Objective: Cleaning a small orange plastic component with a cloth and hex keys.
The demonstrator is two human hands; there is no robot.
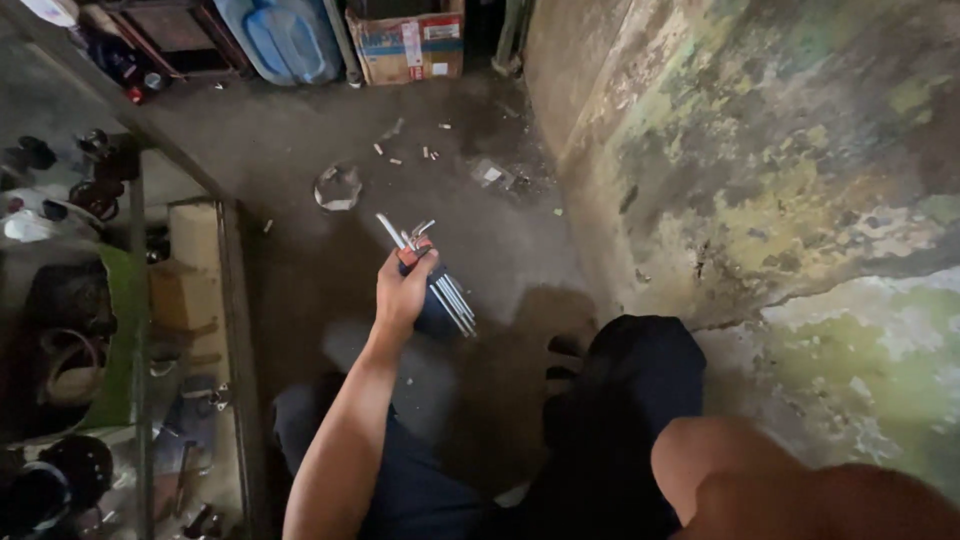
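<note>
My left hand is raised in front of me over the floor, shut on a set of silver hex keys held in a red clip. The long keys fan out below and to the right of the hand, and the short bent ends stick up above it. My left forearm runs down to the bottom of the view. Only a bare stretch of my right arm shows at the bottom right; its hand is out of view. My knee in dark trousers is just below the keys.
A glass-fronted cabinet with dark parts on its shelves stands close on the left. A peeling, stained wall rises on the right. On the concrete floor lie a crumpled wrapper and small litter. A cardboard box and a blue container stand at the back.
</note>
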